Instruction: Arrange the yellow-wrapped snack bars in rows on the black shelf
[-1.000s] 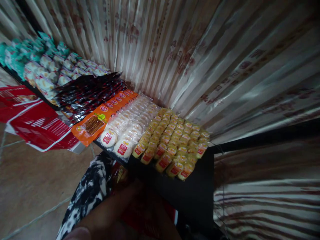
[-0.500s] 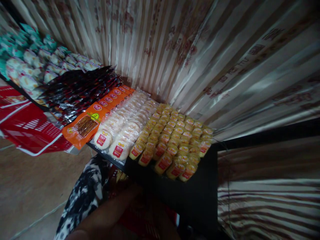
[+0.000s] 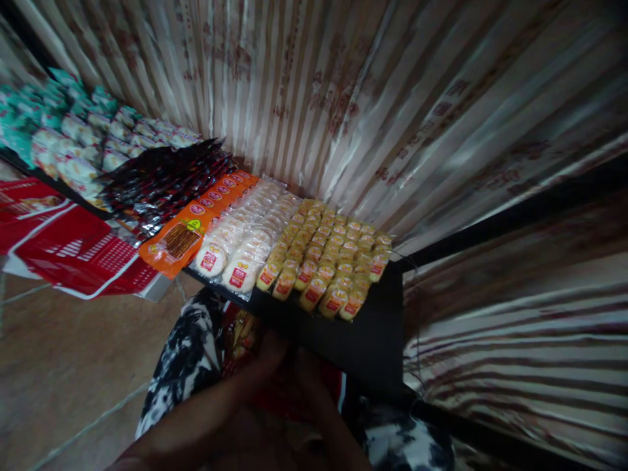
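Low in the head view, both my hands are in deep shadow below the edge of a black shelf (image 3: 377, 340). My left hand (image 3: 267, 353) reaches up from the lower left, and my right hand (image 3: 308, 366) lies close beside it. Both are at a red package (image 3: 241, 333) with a gold-coloured picture, between my knees. Darkness hides the fingers, so a grip on the package cannot be made out. Above the hands, rows of small yellow-wrapped snacks (image 3: 318, 255) stand on the shelf. Clear packs of round white crackers (image 3: 240, 268) are to their left.
Further left along the shelf are orange snack packets (image 3: 181, 239), dark shiny packets (image 3: 161, 180), white packets (image 3: 73, 163) and teal packets (image 3: 53, 98). Red printed bags (image 3: 88, 252) stand on the tiled floor (image 3: 73, 366). A pleated curtain (image 3: 304, 98) hangs behind; my patterned trouser leg (image 3: 181, 353) is below.
The camera view has shifted, so the shelf's right end sits further left and higher. More of the red package and my forearms shows. The snack rows look the same.
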### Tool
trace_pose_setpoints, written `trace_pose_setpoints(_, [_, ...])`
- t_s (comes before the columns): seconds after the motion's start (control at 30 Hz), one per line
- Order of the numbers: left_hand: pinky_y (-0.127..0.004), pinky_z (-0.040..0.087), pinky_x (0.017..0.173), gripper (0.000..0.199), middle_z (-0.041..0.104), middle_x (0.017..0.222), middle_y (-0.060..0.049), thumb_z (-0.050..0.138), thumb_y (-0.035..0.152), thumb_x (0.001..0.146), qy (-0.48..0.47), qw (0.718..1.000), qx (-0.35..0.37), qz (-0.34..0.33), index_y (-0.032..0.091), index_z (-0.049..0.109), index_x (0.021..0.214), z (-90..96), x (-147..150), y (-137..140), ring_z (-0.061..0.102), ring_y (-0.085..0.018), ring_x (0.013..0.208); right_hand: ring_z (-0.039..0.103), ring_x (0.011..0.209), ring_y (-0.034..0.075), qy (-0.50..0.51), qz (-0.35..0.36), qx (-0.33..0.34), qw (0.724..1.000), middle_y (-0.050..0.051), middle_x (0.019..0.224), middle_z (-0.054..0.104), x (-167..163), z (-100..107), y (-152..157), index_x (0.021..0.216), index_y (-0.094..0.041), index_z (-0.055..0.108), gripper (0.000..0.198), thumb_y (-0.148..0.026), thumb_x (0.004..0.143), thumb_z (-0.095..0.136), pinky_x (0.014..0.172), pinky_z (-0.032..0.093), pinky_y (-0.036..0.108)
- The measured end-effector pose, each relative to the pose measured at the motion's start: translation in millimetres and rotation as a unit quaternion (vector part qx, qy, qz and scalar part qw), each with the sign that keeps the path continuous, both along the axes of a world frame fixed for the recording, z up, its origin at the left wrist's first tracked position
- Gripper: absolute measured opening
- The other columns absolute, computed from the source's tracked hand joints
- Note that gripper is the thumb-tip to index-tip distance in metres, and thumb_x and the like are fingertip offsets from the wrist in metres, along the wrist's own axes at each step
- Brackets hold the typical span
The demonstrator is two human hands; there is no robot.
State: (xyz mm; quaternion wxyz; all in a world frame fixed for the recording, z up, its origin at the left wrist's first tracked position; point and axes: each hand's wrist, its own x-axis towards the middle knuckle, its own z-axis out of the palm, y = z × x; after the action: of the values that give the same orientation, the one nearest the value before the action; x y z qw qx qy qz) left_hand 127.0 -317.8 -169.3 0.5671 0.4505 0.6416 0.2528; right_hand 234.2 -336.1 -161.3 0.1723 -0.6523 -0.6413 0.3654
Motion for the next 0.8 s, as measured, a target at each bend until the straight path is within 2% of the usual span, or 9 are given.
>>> trace_pose_setpoints(0.1, [-0.032,0.043,0.091,0.025,0.066,0.105,-0.009,0.047,0.018,0.081,0.008,1.000,0.003,-0.015,0.014,0.065,0.098,4.7,-11.1,-18.0,0.058,-0.022,0.103,0.055,0.112,0.025,0.011,0.018,0.006,1.000,0.007,0.106,0.067,3.4,4.4,-11.0,0.107,-0.024,0.063,0.030,-0.027,0.085,0.042,0.094,0.043,0.038])
trace_pose_setpoints(0.23, [-0.028,0.041,0.095,0.031,0.065,0.112,-0.005,0.047,0.021,0.078,-0.015,0.996,0.053,-0.069,0.017,0.064,0.103,13.9,-25.8,-41.3,0.056,-0.018,0.106,0.056,0.112,0.022,0.017,0.067,-0.012,0.998,0.010,0.116,0.063,8.5,20.0,-31.0,0.117,-0.018,0.058,0.042,-0.016,0.079,0.038,0.097,0.040,0.035])
trace_pose_setpoints(0.33, [-0.027,0.045,0.089,0.030,0.068,0.106,-0.005,0.048,0.022,0.077,-0.019,0.992,0.059,-0.112,0.017,0.065,0.102,19.2,-33.8,-55.8,0.060,-0.018,0.098,0.058,0.110,0.021,0.033,0.067,-0.017,0.997,0.012,0.120,0.061,10.1,36.1,-43.5,0.121,-0.015,0.054,0.045,-0.019,0.079,0.040,0.096,0.041,0.035])
trace_pose_setpoints(0.43, [-0.027,0.046,0.085,0.028,0.069,0.101,-0.006,0.050,0.021,0.074,-0.003,0.991,0.053,-0.120,0.015,0.065,0.097,24.5,-37.3,-66.6,0.061,-0.018,0.093,0.058,0.110,0.023,0.054,0.059,-0.016,0.997,0.014,0.119,0.061,11.6,52.5,-52.2,0.122,-0.012,0.053,0.046,-0.024,0.079,0.043,0.098,0.041,0.037])
trace_pose_setpoints(0.6, [-0.028,0.044,0.088,0.034,0.067,0.105,-0.005,0.049,0.024,0.075,0.021,0.992,0.079,-0.100,0.015,0.062,0.104,43.5,-36.2,-73.3,0.060,-0.019,0.098,0.059,0.109,0.022,0.133,0.002,-0.011,0.991,0.009,0.119,0.062,16.4,72.6,-60.5,0.124,-0.018,0.052,0.050,-0.031,0.076,0.052,0.097,0.044,0.037])
trace_pose_setpoints(0.8, [-0.027,0.045,0.085,0.028,0.068,0.102,-0.005,0.050,0.024,0.076,0.010,0.987,0.142,-0.071,0.017,0.063,0.099,89.6,-25.9,-65.8,0.060,-0.018,0.094,0.060,0.106,0.021,0.192,-0.084,0.059,0.976,0.008,0.115,0.064,23.0,88.4,-64.0,0.121,-0.019,0.052,0.048,-0.029,0.074,0.056,0.094,0.047,0.035])
